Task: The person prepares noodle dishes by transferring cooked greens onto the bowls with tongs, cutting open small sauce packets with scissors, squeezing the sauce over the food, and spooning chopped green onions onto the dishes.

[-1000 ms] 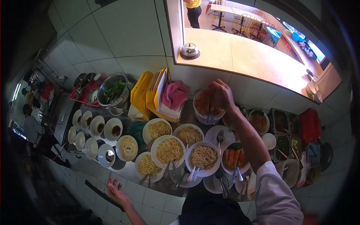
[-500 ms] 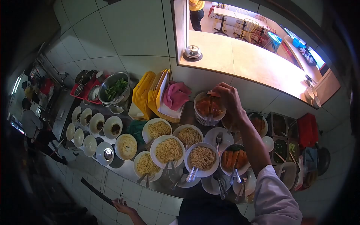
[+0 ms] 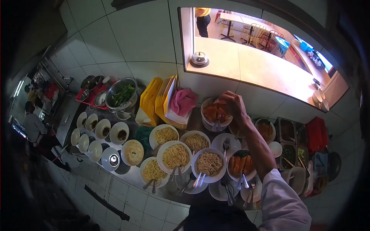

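Observation:
My right hand (image 3: pixel 234 104) is above a stack of white bowls (image 3: pixel 207 125), its fingers pinched together at an orange-red slice of food (image 3: pixel 221 102). The hand partly hides the slice. In the top bowl lie more orange-red slices (image 3: pixel 211 114), with utensil handles leaning over the near rim. My left hand is out of view. Closer to me stand a bowl of noodles (image 3: pixel 209 163) with utensils and a bowl of sliced orange-brown food (image 3: pixel 239 164) with greens and utensils.
Several more noodle bowls (image 3: pixel 175 155) and small bowls with dark sauce (image 3: pixel 103 129) crowd the left. Behind them are a pot of greens (image 3: pixel 123 95), yellow folders (image 3: pixel 151 100) and a pink cloth (image 3: pixel 182 101). Metal food trays (image 3: pixel 288 133) stand right. A bell (image 3: pixel 199 58) sits on the pass-through ledge (image 3: pixel 231 57).
My left hand, low at the left before, has left the view. My right hand stays over the stacked bowls, fingers still pinched. The whole view has shifted slightly.

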